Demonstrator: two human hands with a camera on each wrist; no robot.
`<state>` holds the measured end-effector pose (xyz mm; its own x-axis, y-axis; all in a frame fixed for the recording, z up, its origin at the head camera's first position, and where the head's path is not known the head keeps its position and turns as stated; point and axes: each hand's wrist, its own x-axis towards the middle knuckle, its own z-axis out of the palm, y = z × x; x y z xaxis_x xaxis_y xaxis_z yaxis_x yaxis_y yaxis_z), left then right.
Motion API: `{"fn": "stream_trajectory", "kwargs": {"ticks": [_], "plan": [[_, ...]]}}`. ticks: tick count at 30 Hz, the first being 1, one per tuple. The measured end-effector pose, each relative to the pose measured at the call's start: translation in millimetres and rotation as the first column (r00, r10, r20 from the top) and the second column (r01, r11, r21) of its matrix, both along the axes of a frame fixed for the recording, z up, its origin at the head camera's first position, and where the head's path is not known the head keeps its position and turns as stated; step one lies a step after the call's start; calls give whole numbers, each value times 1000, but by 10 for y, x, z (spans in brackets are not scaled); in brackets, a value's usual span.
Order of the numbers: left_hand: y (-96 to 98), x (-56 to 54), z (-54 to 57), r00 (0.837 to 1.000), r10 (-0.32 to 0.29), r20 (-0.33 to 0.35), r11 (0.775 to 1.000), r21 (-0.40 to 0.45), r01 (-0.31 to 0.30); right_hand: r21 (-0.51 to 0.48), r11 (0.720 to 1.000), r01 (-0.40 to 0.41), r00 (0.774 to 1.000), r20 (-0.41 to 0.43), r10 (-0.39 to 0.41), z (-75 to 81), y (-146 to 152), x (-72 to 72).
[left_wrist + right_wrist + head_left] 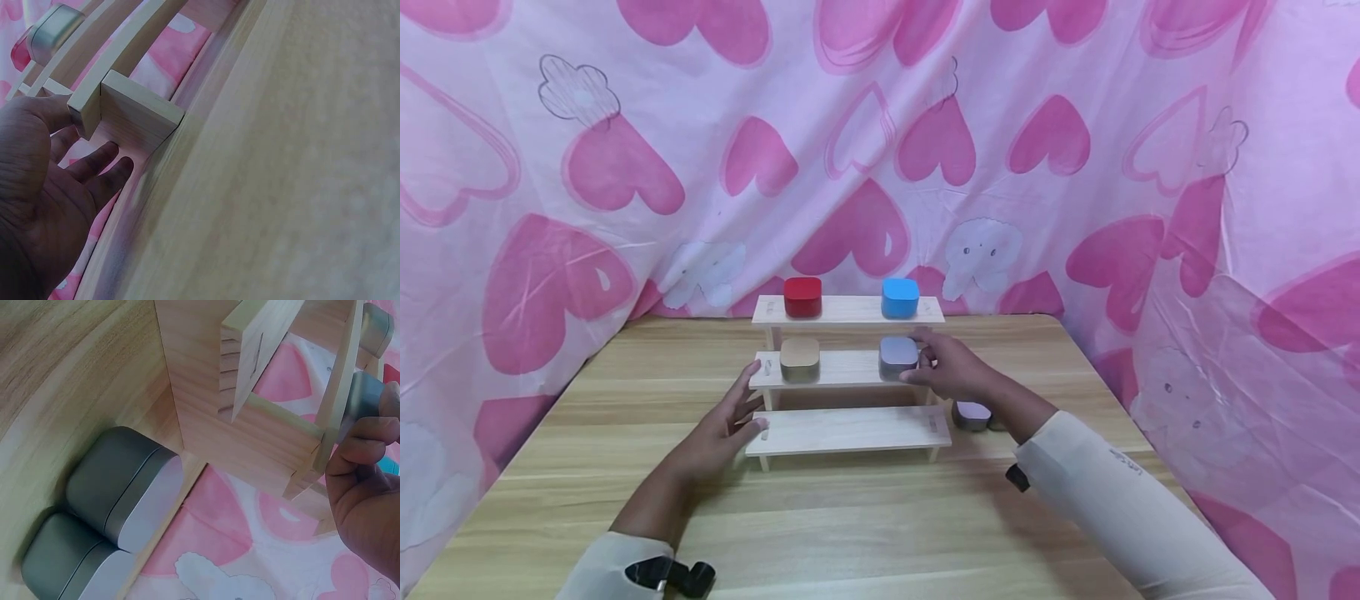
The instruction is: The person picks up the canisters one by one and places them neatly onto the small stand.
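A three-tier wooden display stand (850, 429) stands on the table. My right hand (951, 364) pinches a small rounded square tin with a grey-lavender lid (898, 354) at the right of the middle shelf, thumb in front and fingers behind. A tin with a beige lid (800, 354) sits at the left of that shelf. Above, the top shelf carries a red tin (802, 293) and a blue tin (900, 293). At the stand's left end is my left hand (718, 429), fingers loosely spread; its thumb touches the bottom board's end (84, 115).
Right of the stand, under my right forearm, two more tins stand side by side on the table; one has a lavender lid (125, 487), the other (69, 553) is partly cut off. A pink heart-print cloth (850, 150) hangs behind and along the sides of the wooden table (850, 533).
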<state>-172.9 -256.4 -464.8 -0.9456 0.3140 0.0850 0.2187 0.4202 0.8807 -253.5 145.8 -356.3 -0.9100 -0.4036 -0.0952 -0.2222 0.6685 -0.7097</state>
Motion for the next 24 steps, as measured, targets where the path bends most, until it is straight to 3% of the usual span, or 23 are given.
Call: {"fn": "stream_trajectory", "kwargs": {"ticks": [10,24], "plan": [[3,1,0,1000,2,5,1000,1,-2,-31,1000,5,1000,4,-5,-14,176,-5],[-2,-7,4,1000,-4,8,1000,8,4,-26,993,112,993,31,-112,-153,466,-30]]}}
